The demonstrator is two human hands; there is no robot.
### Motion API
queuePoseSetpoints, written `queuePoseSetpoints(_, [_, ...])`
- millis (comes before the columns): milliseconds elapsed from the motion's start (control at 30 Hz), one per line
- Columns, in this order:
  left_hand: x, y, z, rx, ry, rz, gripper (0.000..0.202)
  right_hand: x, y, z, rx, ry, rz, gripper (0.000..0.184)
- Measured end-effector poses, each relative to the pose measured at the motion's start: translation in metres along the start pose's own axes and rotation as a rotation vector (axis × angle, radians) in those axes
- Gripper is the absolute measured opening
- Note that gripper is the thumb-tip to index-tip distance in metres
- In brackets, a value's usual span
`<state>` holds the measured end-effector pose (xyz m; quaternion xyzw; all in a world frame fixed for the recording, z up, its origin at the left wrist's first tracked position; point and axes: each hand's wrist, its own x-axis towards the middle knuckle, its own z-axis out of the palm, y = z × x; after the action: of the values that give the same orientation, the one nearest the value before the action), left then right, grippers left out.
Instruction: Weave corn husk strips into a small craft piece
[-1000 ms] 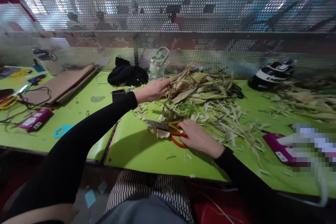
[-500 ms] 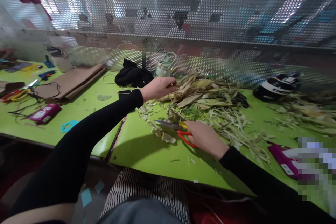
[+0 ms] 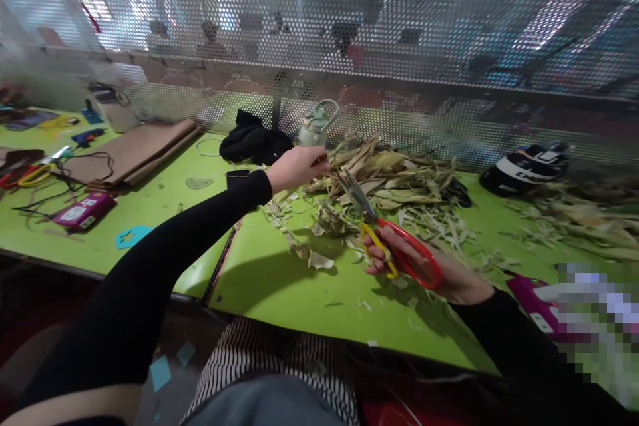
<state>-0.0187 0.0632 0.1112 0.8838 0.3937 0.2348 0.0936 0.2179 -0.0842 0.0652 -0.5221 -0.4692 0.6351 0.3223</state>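
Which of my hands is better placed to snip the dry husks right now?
Probably your right hand: it holds the scissors, blades pointing toward the husks. Your left hand has no scissors, but its fingertips are right beside the pile, so it seems better placed for steadying.

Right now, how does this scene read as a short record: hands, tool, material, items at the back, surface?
left hand: at left end of the heap of dry, straw-coloured husks; grip unclear
right hand: holding metal-bladed scissors, one handle red, one yellow
blade tips: toward left hand and husks
back: pale green bottle with loop handle; crumpled black cloth left of it
surface: bright green tabletop, husk scraps scattered
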Motion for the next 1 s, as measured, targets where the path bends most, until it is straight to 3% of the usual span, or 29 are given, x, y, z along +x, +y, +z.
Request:
queuePoseSetpoints(133, [0.000, 0.004, 0.005, 0.030, -0.024, -0.011, 0.020, 0.002, -0.003, 0.017, 0.051, -0.049, -0.035, 0.055])
queuePoseSetpoints(300, [-0.003, 0.009, 0.013, 0.051, -0.022, -0.005, 0.022, 0.003, -0.011, 0.031, 0.093, -0.060, -0.132, 0.056])
queuePoseSetpoints(533, [-0.004, 0.017, 0.015, 0.141, 0.005, -0.046, 0.023, 0.003, -0.002, 0.028, 0.243, -0.098, 0.067, 0.069])
queuePoseSetpoints(1000, [-0.006, 0.022, 0.022, 0.111, -0.063, 0.010, 0.026, 0.007, -0.005, 0.032, 0.245, -0.102, 0.002, 0.076])
